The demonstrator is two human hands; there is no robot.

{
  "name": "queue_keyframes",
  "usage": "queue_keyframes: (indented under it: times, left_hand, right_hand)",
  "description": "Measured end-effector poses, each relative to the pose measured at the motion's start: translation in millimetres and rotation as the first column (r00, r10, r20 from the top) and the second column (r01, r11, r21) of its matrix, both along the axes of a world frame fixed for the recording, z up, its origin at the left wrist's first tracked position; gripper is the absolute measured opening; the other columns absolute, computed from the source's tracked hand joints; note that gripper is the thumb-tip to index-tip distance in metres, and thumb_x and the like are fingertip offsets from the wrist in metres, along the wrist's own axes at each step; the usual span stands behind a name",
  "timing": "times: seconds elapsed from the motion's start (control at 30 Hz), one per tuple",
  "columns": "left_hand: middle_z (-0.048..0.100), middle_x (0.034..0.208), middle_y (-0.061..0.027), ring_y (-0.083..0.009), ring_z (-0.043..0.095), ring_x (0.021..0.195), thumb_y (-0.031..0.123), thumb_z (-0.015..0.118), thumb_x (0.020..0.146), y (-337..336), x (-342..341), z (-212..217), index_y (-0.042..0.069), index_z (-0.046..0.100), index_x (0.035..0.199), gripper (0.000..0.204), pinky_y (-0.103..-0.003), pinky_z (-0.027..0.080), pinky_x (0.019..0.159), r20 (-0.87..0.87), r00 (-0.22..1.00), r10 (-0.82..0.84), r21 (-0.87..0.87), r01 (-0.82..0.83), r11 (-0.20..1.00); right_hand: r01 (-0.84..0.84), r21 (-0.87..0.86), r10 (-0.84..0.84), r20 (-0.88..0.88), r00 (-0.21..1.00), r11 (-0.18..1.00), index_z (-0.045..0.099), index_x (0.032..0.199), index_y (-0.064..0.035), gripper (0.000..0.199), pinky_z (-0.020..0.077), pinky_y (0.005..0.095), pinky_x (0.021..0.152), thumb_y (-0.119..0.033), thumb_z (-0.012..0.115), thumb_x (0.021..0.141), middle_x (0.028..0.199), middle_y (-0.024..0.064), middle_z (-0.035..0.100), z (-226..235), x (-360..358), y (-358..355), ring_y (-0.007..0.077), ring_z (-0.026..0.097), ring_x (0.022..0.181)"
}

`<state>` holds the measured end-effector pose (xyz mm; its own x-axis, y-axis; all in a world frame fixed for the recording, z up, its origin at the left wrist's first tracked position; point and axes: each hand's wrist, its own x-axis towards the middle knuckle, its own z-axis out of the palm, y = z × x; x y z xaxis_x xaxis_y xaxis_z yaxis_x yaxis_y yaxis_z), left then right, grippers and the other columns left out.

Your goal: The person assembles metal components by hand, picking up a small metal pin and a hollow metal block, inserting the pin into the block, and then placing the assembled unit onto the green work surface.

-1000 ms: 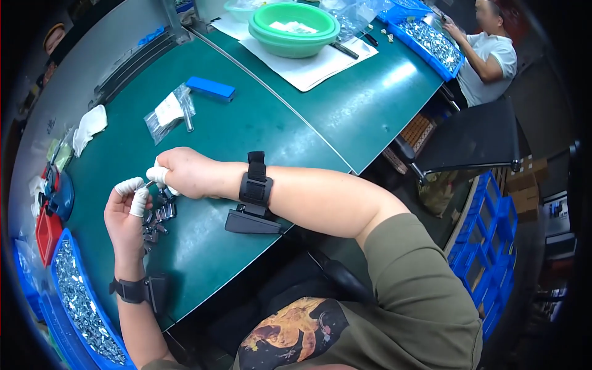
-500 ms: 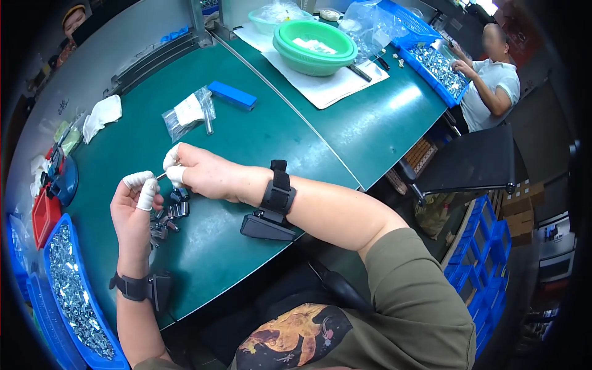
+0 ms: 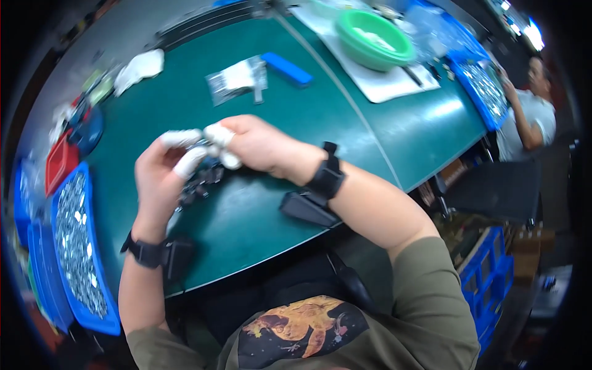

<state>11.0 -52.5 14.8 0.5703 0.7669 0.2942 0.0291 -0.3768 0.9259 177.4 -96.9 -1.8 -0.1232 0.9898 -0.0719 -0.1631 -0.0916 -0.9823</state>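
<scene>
Dark parts (image 3: pixel 200 182) lie under left hand (image 3: pixel 161 179) and right hand (image 3: pixel 262 145).

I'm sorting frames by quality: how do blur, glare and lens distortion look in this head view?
Head view: motion blur softens both hands, left hand and right hand, and the small dark parts under them; the green table edge bows with fisheye distortion; dark vignette at the corners; bright ceiling light flares top right.

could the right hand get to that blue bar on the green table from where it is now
Probably yes. The right hand is up against the left hand, both fingering small dark parts. Between it and the blue bar lies only bare green table; the clear bag sits off to the side.
</scene>
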Motion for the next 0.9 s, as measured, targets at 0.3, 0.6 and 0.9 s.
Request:
queue_keyframes:
  times: [0.3, 0.6, 0.9]
  left_hand:
    - [0.057, 0.075, -0.0014, -0.0079, 0.052, 0.066, 0.014, 0.059, 0.081, 32, -11, -13, 0.000, 0.057, 0.094, 0.019, -0.022, 0.042, 0.062, -0.047, 0.986, 0.162, 0.008, -0.162, 0.987]
    - [0.062, 0.078, -0.0141, -0.0207, 0.059, 0.067, 0.013, 0.062, 0.073, 13, 4, -8, 0.000, 0.061, 0.089, 0.021, -0.030, 0.045, 0.060, -0.561, 0.822, 0.100, 0.199, 0.017, 0.980]
    - [0.057, 0.076, -0.0087, -0.0156, 0.053, 0.060, 0.007, 0.062, 0.074, 28, -7, -23, -0.001, 0.061, 0.088, 0.016, -0.028, 0.043, 0.055, -0.273, 0.958, 0.092, 0.103, -0.066, 0.992]
  right_hand:
    - [0.252, 0.077, -0.262, 0.155, 0.953, 0.965, 0.055, 0.086, -0.0042, 0.022, 0.0319, 0.0184, 0.050, -0.024, 0.045, 0.090, 0.066, -0.0035, 0.049, -2, 5, 5, 0.0040, 0.040, 0.056]
    - [0.255, 0.075, -0.264, 0.166, 0.950, 0.964, 0.054, 0.086, -0.0049, 0.016, 0.0279, 0.0167, 0.047, -0.019, 0.047, 0.089, 0.063, -0.0039, 0.046, -4, 4, 6, 0.0031, 0.037, 0.053]
    - [0.224, 0.090, -0.241, 0.285, 0.928, 0.970, 0.055, 0.088, -0.0047, 0.009, 0.0291, 0.0164, 0.048, -0.013, 0.055, 0.085, 0.065, -0.0040, 0.048, -2, 0, 4, 0.0025, 0.040, 0.055]
